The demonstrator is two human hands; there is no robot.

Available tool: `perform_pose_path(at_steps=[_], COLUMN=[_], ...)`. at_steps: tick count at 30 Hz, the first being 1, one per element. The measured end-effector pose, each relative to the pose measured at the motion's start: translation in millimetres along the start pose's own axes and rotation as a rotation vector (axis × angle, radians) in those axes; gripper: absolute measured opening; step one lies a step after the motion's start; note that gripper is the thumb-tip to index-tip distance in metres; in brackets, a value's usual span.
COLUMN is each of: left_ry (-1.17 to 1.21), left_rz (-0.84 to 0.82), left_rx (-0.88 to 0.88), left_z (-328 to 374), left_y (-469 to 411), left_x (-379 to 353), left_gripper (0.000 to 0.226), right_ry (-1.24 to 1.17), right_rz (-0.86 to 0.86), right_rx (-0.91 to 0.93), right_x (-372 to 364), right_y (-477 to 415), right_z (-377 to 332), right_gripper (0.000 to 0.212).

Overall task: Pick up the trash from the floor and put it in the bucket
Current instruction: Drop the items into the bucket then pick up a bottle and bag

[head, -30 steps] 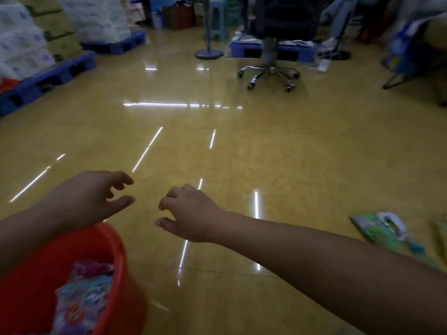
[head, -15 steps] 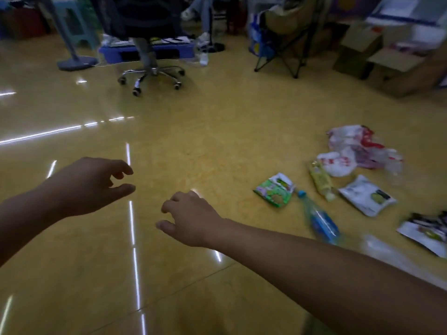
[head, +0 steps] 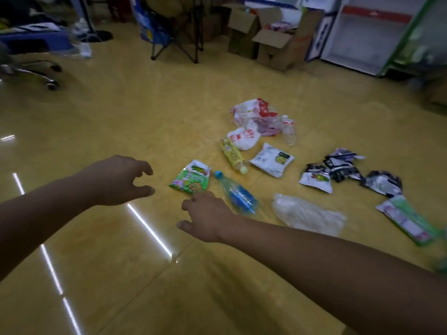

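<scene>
Trash lying scattered on floor | I am holding both hands empty, fingers loosely spread, readying to grab | right hand nearing bottle | left hand nearing green packet

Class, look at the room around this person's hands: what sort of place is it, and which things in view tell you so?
Probably a shop stockroom or storage area, not a home. Open cardboard boxes stand along the far wall beside bare white shelving, and the glossy yellow floor runs wide and open, with a folding chair at the back.
</scene>
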State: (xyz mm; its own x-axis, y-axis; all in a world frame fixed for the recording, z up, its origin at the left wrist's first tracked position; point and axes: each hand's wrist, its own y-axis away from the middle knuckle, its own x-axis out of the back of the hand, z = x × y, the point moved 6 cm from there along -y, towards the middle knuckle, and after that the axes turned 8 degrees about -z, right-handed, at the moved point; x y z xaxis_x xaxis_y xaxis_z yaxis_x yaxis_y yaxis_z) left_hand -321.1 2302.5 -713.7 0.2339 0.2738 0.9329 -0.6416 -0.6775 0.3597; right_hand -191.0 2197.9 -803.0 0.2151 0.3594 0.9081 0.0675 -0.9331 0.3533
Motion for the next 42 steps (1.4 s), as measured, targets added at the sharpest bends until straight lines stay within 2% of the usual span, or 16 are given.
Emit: perform_pose_path(at_steps=[9, 15, 20, 26, 32, 37, 40, 42], left_ry=[-0.097, -0.091, -0.169, -0.248, -0.172, -0.200, -0.254, -0.291], left_rz=[-0.054, -0.051, -0.114, -0.216, -0.255, -0.270, -0.246, -0.191], left_rx=[-0.230, -0.340, -0.377, -0.327, -0.306, -0.310, -0.301, -0.271], left_z=[129, 193, 221, 231, 228, 225, 227, 229], left_y=[-100, -135, -160, -191, -212, -222, -226, -221], left_x=[-18, -37, -58, -97, -146, -171, -178, -179], left_gripper=[0.059, 0.080, 0.089, 0.102, 0.124, 0.134, 0.131, 0.112], right_ry=[0.112, 0.139, 0.089, -0.020, -0.074, -0.089, -0.083, -0.075], right_rz=[-0.041, -0.037, -0.040, -0.086, -0.139, -0.116, -0.113, -0.102], right_rx=[-0.284, -0.471, -0.642, -0.800, -0.851, -0.814, -0.775, -0.757], right_x=[-13, -16, -24, -53, -81, -89, -93, -95], right_y=[64, 102, 129, 150, 156, 156, 156, 156], right_z=[136, 209, 264, 306, 319, 324, 324, 323], right_gripper=[0.057, 0.064, 0.070, 0.082, 0.087, 0.080, 0.075, 0.071])
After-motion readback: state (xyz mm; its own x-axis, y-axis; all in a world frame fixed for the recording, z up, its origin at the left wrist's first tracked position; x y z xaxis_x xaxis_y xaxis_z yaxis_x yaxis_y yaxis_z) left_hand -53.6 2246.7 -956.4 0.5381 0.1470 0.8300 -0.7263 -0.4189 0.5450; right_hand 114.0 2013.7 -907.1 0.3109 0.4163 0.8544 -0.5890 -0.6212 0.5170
